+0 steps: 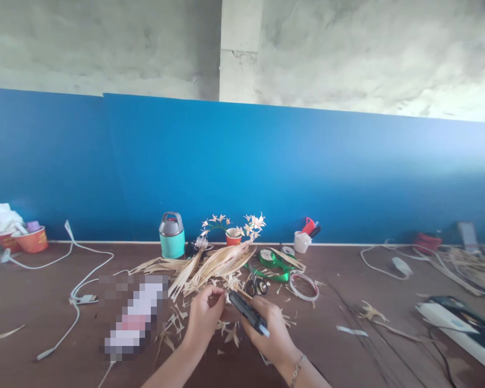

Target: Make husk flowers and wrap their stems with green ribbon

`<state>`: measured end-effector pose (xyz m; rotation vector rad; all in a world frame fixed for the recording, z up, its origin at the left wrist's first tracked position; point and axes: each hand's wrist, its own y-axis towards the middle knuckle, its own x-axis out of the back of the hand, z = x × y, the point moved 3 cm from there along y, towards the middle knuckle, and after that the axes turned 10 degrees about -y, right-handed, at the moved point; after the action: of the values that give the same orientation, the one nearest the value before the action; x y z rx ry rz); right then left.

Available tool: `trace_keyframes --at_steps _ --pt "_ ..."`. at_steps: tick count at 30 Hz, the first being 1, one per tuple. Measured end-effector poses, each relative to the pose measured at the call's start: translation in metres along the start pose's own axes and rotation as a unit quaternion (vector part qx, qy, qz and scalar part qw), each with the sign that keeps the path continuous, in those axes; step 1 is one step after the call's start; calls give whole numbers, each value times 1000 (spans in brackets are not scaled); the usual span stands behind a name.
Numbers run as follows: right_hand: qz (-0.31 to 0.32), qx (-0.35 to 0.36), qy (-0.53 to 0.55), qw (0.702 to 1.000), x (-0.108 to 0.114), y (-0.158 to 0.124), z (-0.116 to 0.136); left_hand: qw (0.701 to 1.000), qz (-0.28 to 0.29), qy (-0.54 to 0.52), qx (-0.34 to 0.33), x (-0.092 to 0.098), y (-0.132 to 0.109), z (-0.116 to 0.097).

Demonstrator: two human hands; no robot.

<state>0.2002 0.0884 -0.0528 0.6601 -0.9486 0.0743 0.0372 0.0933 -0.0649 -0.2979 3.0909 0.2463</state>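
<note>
My right hand [269,323] is wrapped round a black glue gun [244,310], and a whitish stick end pokes out at its rear. The gun's front points away and to the left, close to the fingertips of my left hand [205,312]. Those fingers are pinched together; whatever is between them is too small and hidden to name. Just beyond both hands lies a heap of dry corn husks [222,264]. Black-handled scissors [257,285] rest beside the heap. Husk scraps and a star-shaped husk flower [231,335] lie under and between my hands.
Behind the husks are a red pot [233,236] of pale flowers and a teal flask [172,242]. Green ribbon [281,269], a tape roll [304,285] and a white cup [302,242] sit right. White cables [76,285] run left; a power strip [461,334] lies far right.
</note>
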Motion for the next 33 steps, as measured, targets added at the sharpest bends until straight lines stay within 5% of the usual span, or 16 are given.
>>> trace_keyframes --at_steps 33 --pt "-32 -15 48 998 2 0 -2 1000 -6 -20 1 -1 -4 -14"
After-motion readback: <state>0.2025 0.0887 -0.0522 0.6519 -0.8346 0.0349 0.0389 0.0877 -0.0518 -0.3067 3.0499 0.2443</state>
